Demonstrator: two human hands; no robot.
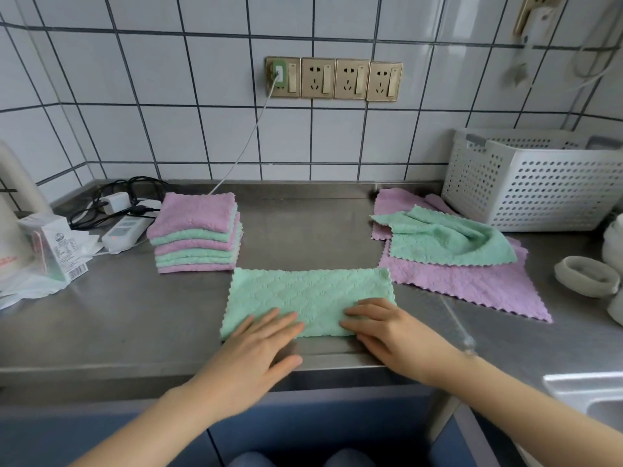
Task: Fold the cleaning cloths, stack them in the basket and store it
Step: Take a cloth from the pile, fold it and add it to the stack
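Observation:
A green cloth [308, 293], folded into a long strip, lies on the steel counter [303, 227] in front of me. My left hand [261, 342] presses flat on its near left part with straight fingers. My right hand [391, 328] lies flat on its near right part. A stack of folded pink and green cloths [197, 234] stands at the back left. To the right, a crumpled green cloth [445, 239] lies on spread pink cloths [472, 284]. The white perforated basket [536, 180] stands at the back right, against the tiled wall.
A power strip [126, 230] with chargers and cables lies at the back left, beside a small carton [54, 244] and plastic wrap. A cable runs up to the wall sockets [333, 79]. White rolls [586, 276] sit at the right edge. A sink corner [590, 392] shows at the lower right.

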